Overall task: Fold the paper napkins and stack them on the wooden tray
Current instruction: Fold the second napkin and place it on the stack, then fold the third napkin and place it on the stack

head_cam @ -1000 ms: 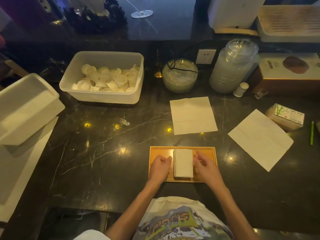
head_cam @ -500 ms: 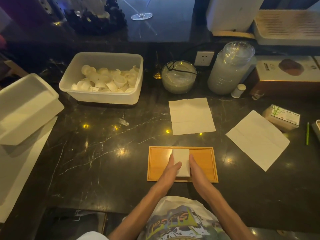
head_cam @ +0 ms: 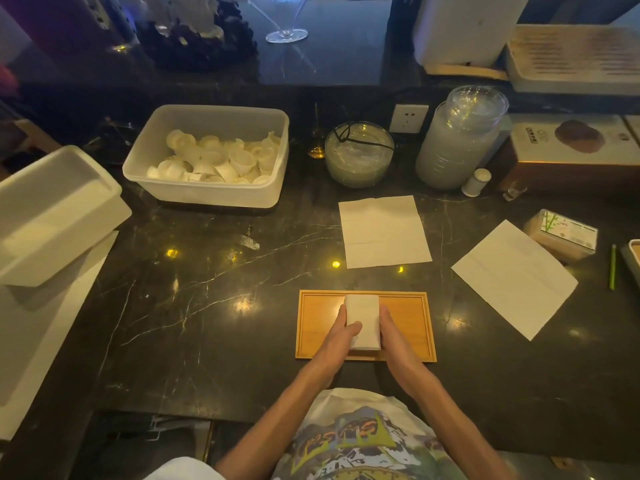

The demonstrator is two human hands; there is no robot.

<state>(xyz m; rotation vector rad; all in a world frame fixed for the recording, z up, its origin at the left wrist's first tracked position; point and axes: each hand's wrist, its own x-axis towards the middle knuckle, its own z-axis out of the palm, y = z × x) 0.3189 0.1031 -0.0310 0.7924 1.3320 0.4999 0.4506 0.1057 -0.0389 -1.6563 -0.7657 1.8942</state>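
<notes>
Folded paper napkins [head_cam: 362, 320], stacked in a small white pile, sit at the middle of a wooden tray [head_cam: 408, 327] on a dark marble counter [head_cam: 207, 306]. The left hand [head_cam: 337, 336] and right hand [head_cam: 393, 336] flank the pile, fingers straight and pressed together against its two long sides, the left thumb resting on top. Beyond the fingertips lies an unfolded napkin [head_cam: 384, 232]; a second flat napkin [head_cam: 514, 278] lies off to the right hand's far side.
</notes>
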